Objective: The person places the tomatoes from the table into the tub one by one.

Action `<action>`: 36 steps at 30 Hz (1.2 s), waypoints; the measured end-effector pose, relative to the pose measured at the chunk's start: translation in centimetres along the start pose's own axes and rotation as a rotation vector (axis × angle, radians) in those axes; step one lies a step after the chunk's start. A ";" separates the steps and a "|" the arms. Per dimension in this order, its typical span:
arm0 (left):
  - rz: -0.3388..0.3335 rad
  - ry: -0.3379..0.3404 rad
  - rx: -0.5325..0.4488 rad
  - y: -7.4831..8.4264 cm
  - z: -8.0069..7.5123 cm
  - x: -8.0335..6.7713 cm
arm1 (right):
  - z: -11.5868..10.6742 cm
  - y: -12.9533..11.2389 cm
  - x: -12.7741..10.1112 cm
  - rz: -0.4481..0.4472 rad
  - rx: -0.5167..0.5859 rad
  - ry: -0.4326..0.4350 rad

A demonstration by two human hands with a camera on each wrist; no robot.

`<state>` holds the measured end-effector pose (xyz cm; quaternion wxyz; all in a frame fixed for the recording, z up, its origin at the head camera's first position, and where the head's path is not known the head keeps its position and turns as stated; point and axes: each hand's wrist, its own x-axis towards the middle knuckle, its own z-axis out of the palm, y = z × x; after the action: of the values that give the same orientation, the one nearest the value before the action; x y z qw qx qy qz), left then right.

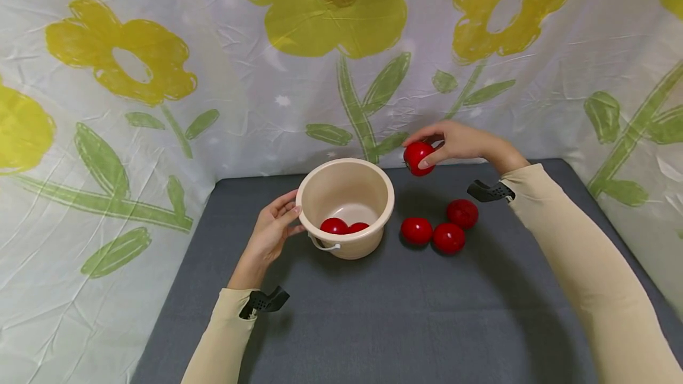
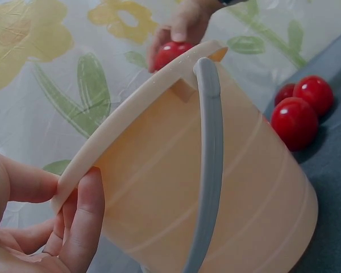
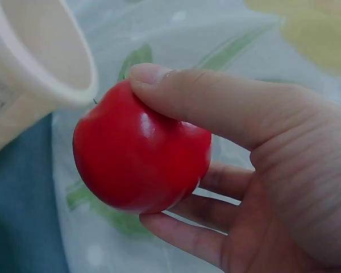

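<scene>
A cream bucket (image 1: pixel 345 246) stands on the table with two red tomatoes (image 1: pixel 334 226) visible inside. At its left, my left hand (image 1: pixel 271 234) pinches the rim (image 2: pixel 116 116) between thumb and fingers. My right hand (image 1: pixel 458 140) holds another glossy red tomato (image 3: pixel 139 151), raised beyond the bucket's right side, thumb on one side and fingers on the other. Below that hand, three more tomatoes (image 1: pixel 449 238) lie grouped on the table, right of the bucket. The bucket's grey handle (image 2: pixel 209 153) hangs down its outside.
A dark grey cloth covers the table (image 1: pixel 352 325). Behind and at the sides hangs a pale curtain (image 1: pixel 256 105) printed with yellow flowers and green leaves, close to the table's back edge. Both wrists wear a black strap mount (image 1: pixel 488 191).
</scene>
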<state>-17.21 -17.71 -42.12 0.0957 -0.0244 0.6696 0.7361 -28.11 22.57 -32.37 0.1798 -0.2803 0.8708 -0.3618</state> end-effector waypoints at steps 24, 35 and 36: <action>0.000 -0.003 -0.012 0.1 -0.1 0.2 | 1.7 -6.5 8.3 -0.068 0.063 -0.217; 0.001 0.000 -0.030 -0.1 0.0 0.1 | 4.7 -7.3 11.0 -0.080 0.057 -0.334; 0.000 -0.002 -0.030 -0.1 0.0 0.0 | 5.0 -7.3 11.1 -0.076 0.058 -0.344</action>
<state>-17.24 -17.72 -42.25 0.0957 -0.0252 0.6582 0.7463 -31.57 8.79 -31.60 0.3203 -0.3657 0.8050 -0.3400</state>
